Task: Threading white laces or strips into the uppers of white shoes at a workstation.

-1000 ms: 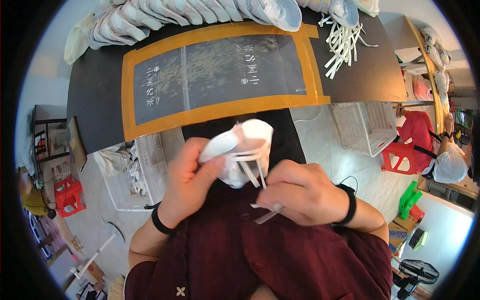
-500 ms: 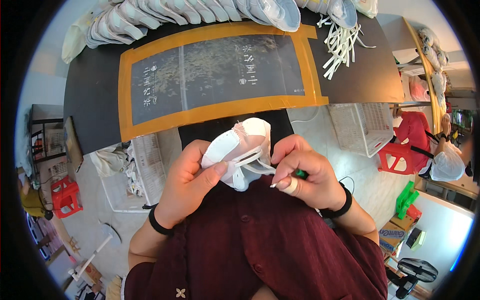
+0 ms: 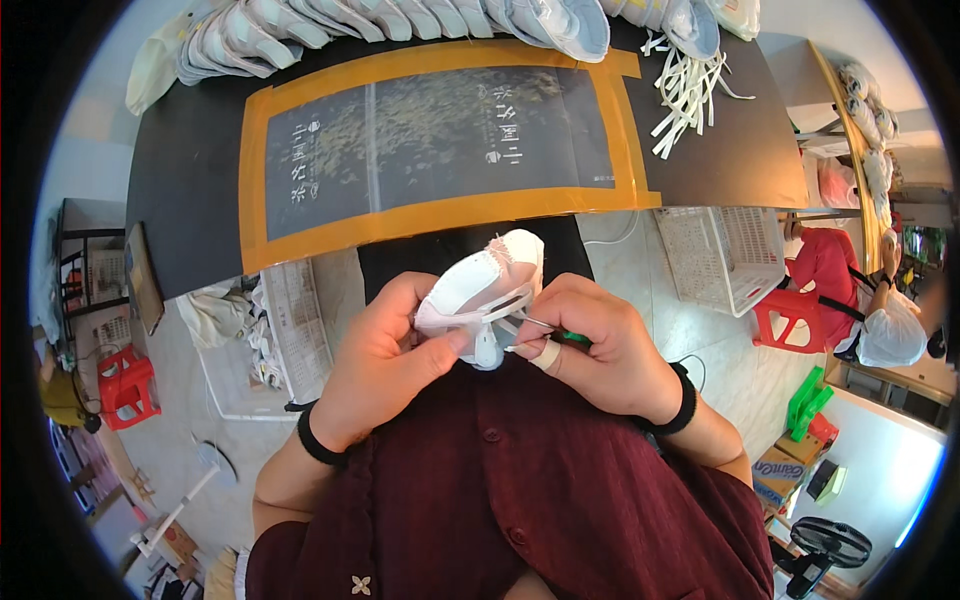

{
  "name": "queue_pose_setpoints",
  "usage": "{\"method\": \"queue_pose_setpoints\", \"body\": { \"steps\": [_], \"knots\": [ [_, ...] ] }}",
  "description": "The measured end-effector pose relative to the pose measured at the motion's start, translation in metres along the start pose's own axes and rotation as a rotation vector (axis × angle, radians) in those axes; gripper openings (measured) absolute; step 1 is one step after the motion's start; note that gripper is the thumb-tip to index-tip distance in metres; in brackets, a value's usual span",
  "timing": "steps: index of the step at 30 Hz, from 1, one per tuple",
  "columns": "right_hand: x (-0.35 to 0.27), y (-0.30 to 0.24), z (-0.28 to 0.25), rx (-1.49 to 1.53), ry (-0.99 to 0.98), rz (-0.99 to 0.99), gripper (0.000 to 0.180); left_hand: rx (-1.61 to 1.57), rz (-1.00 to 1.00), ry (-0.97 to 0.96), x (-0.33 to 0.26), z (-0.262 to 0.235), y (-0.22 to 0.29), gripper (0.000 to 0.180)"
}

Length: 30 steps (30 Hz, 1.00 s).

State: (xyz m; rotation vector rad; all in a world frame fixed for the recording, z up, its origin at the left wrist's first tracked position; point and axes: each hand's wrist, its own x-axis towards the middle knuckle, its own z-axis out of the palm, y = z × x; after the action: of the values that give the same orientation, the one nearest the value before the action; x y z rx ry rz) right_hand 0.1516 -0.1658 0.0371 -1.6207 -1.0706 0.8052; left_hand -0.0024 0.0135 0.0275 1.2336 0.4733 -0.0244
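A small white shoe upper (image 3: 458,290), with rough pink stitching at its top edge, is held up in front of my chest. My left hand (image 3: 385,365) grips its side, thumb on the outside and fingers behind. Closed beside its opening, my right hand (image 3: 615,345) holds a green-handled tool (image 3: 576,338) with a thin metal shaft pointing at the upper. A narrow white strap (image 3: 510,304) runs across the opening toward my right fingertips. Tan tape wraps one right finger. The tool's tip and the strap's far end are hard to make out.
A black table (image 3: 690,175) with an orange-taped sheet (image 3: 440,140) stands ahead. Along its far edge lies a row of shoe uppers (image 3: 350,20), with white strips (image 3: 690,100) at right. White crates (image 3: 720,260) and red stools (image 3: 128,385) flank me; another person (image 3: 830,262) sits at right.
My right hand has moved left and slightly up, bringing the tool closer to the upper. The upper has tilted a little to the right, and the strap is less drawn out.
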Motion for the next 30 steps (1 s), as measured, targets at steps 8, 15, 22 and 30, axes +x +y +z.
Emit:
{"method": "queue_pose_setpoints", "body": {
  "steps": [8, 15, 22, 30],
  "knots": [
    [-0.011, -0.004, -0.003, -0.069, -0.027, -0.104, 0.011, 0.074, -0.075, 0.008, -0.002, -0.004, -0.004, 0.036],
    [-0.012, -0.009, 0.003, -0.151, -0.026, -0.174, 0.014, 0.234, 0.034, 0.003, 0.0, 0.0, -0.005, 0.03],
    [-0.005, -0.003, 0.012, -0.17, 0.048, 0.066, 0.011, 0.218, 0.087, 0.014, 0.002, 0.001, -0.007, 0.025],
    [0.0, 0.002, 0.015, -0.139, -0.023, 0.119, 0.009, 0.226, 0.094, 0.001, 0.0, 0.0, -0.016, 0.03]
  ]
}}
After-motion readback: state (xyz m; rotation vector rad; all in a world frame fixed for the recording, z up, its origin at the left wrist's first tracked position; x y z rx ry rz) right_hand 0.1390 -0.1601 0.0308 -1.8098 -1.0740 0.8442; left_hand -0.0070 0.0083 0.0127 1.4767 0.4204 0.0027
